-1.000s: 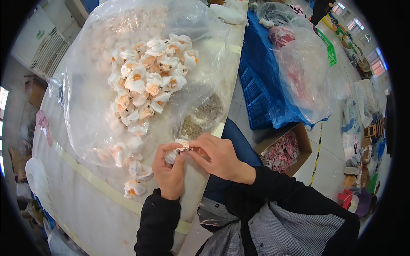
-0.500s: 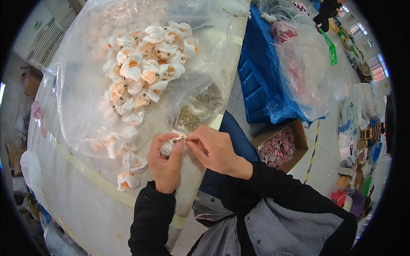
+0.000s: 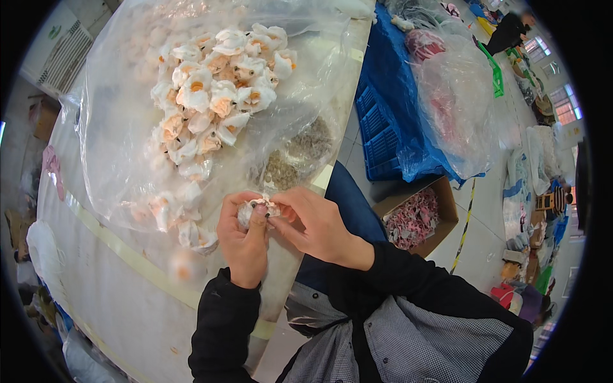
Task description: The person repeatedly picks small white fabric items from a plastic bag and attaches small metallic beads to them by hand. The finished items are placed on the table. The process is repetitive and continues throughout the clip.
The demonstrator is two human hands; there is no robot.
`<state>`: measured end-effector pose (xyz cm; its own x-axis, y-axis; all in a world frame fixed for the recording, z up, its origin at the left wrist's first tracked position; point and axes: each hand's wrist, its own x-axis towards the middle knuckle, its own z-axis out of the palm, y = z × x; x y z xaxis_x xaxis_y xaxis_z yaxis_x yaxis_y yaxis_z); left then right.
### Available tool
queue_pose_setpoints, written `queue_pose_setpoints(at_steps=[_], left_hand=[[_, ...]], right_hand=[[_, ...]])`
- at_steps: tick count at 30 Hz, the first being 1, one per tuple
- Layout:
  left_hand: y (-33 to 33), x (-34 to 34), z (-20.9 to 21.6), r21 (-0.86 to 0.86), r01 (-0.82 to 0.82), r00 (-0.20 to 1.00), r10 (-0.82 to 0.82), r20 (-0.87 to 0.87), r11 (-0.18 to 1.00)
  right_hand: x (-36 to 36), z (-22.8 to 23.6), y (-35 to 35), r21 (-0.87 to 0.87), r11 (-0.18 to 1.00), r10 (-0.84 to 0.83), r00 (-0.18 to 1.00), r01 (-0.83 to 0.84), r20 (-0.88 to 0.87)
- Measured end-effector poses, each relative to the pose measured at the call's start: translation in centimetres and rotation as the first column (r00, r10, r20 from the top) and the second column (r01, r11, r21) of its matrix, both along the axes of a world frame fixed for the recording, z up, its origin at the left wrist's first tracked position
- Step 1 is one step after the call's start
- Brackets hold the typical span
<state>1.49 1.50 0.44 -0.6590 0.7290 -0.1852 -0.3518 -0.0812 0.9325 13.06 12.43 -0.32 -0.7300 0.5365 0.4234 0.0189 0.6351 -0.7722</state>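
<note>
While the left hand [image 3: 241, 239] pinches a small white, fluffy piece [image 3: 245, 217] between its thumb and fingers, the right hand [image 3: 322, 230] bends its thumb and fingers close at the right edge of this same piece; the contact is partly covered, so I cannot tell if they also pinch. Both hands are above the near edge of the table [image 3: 115, 300]. Just beyond them is a clear bag with brownish grains [image 3: 279, 171]. Farther away, a heap of white and orange pieces [image 3: 198, 96] lies on a large plastic sheet [image 3: 115, 147].
</note>
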Motion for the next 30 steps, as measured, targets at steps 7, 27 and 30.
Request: queue_pose_setpoints(at_steps=[7, 27, 30], left_hand=[[-0.1, -0.4, 0.2, 0.020, 0.065, 0.983, -0.068, 0.173, 0.998], [-0.5, -0.9, 2.5, -0.055, 0.002, 0.977, 0.010, 0.214, 0.998], [-0.5, 0.0, 2.3, -0.075, -0.107, 0.994, 0.109, 0.024, 0.991]], right_hand=[[0.0, 1.6, 0.4, -0.324, 0.945, 0.082, 0.987, -0.034, 0.135], [0.1, 0.3, 2.2, -0.123, 0.991, -0.056, 0.998, 0.050, -0.042], [1.0, -0.2, 2.2, 0.010, 1.000, 0.015, 0.998, -0.014, -0.057]])
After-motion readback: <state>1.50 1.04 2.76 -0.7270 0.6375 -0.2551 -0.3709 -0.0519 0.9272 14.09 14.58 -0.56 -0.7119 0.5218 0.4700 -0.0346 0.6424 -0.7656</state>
